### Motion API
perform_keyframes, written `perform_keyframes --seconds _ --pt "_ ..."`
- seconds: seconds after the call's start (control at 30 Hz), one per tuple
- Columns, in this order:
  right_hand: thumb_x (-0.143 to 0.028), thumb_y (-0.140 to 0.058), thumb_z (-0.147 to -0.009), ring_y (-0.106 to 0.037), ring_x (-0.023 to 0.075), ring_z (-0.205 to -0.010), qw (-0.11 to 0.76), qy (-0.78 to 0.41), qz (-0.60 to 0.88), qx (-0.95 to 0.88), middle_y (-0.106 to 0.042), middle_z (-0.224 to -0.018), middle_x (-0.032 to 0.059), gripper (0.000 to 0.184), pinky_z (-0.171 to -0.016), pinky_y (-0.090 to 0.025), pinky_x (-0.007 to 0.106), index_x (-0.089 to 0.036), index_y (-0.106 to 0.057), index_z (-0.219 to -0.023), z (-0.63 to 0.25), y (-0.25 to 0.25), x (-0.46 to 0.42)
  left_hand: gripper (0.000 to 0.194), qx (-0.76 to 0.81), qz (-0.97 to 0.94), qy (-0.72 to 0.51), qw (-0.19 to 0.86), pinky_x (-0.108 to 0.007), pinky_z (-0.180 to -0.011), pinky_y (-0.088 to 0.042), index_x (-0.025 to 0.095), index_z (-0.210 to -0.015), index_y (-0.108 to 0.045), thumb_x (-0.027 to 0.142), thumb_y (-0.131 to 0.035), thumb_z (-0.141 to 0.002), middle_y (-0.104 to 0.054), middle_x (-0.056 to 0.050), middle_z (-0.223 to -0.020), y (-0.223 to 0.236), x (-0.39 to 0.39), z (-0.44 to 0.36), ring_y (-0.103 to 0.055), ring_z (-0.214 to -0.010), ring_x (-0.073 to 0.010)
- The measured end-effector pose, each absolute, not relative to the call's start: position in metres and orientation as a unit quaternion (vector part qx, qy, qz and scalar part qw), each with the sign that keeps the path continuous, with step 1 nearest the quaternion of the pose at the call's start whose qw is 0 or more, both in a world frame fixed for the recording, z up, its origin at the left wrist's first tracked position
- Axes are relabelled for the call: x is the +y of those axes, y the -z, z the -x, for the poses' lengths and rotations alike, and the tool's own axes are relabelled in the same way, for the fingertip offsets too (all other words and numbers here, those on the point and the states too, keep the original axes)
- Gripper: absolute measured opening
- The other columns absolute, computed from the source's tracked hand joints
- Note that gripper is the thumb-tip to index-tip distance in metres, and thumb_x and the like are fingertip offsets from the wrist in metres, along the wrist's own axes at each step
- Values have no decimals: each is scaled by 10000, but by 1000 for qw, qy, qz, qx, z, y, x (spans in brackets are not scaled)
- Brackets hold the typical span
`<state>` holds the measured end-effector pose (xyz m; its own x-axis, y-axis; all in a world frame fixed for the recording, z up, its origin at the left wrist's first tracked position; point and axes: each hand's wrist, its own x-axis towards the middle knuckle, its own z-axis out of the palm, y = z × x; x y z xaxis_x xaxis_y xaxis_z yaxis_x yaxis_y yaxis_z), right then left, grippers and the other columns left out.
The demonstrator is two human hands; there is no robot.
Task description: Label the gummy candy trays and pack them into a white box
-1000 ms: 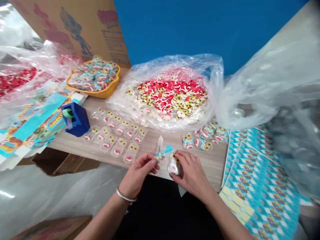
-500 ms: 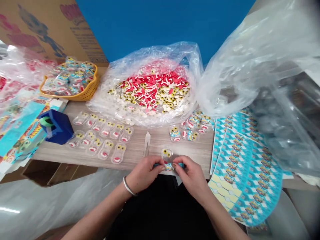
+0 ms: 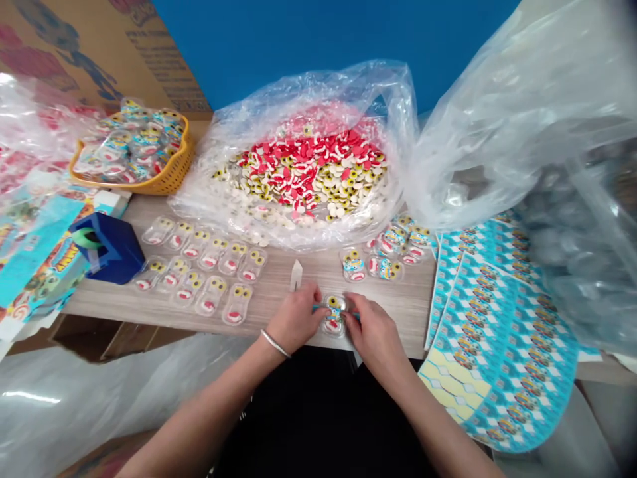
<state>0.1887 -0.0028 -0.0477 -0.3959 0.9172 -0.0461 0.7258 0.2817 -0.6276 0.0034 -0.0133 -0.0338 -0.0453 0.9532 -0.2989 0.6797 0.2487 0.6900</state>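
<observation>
In front of my body lies a clear plastic blister pack point(image 3: 333, 327) with yellow-eyed and red-and-white pieces inside. Across its narrow middle runs a blue printed sticker strip point(image 3: 334, 313). My left hand point(image 3: 293, 320) is closed, thumb and fingers pinching the strip's left end. At the strip's other end, my right hand point(image 3: 373, 332) is closed in a pinch too, its fingertips against the pack's side. A pale pointed strip point(image 3: 296, 275) lies just beyond my left hand. To the left, several filled packs point(image 3: 237, 305) without a strip stand in two rows.
Labelled packs point(image 3: 353, 264) lie beyond my right hand, beside sticker sheets point(image 3: 502, 345) overhanging the table edge. A clear bag point(image 3: 303, 172) of loose pieces sits at the back. Leftward are a blue tape dispenser point(image 3: 112, 249) and a yellow basket point(image 3: 172, 174) of packs.
Both hands have moved slightly away from my body, bringing the strip from below the pack onto its middle. The view has shifted a little.
</observation>
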Motion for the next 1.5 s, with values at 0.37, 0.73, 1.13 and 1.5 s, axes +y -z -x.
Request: perform_keyframes --seconds 0.37,0.73,1.13,1.5 --pt "-144 -527 -887 -639 270 -913 33 -288 481 -827 -710 -996 89 291 -834 -461 383 -191 -589 -1168 -166 29 -28 391 783 -433 -147 423 -292 -606 -383 209 -622 -652 582 -695 -728 -633 -44 -559 25 -111 12 -604 -571 -216" --pt "-309 -664 -829 -617 166 -686 104 -523 522 -666 -707 -946 27 402 -662 -457 290 -223 -604 -1218 -171 24 -39 418 603 -18 -478 638 -248 -623 -558 109 -879 -709 350 -893 -591 -751 -71 -793 29 -115 -13 -670 -640 -137" --pt "-518 -806 -676 -270 38 -455 158 -864 291 -379 -488 -572 -59 423 -425 -138 200 -145 -637 -781 -221 16 -16 360 421 -157 -417 790 -211 -546 -538 116 -830 -706 291 -905 -586 -726 -50 -693 -18 -66 -38 -648 -560 -118" --pt "-439 -721 -770 -529 134 -655 349 -662 480 -458 -613 -704 -20 269 -627 -425 238 -184 -637 -779 -213 25 -18 435 508 -102 -498 695 -221 -555 -555 164 -864 -613 293 -909 -572 -717 2 -701 -3 -52 -68 -642 -555 -104"
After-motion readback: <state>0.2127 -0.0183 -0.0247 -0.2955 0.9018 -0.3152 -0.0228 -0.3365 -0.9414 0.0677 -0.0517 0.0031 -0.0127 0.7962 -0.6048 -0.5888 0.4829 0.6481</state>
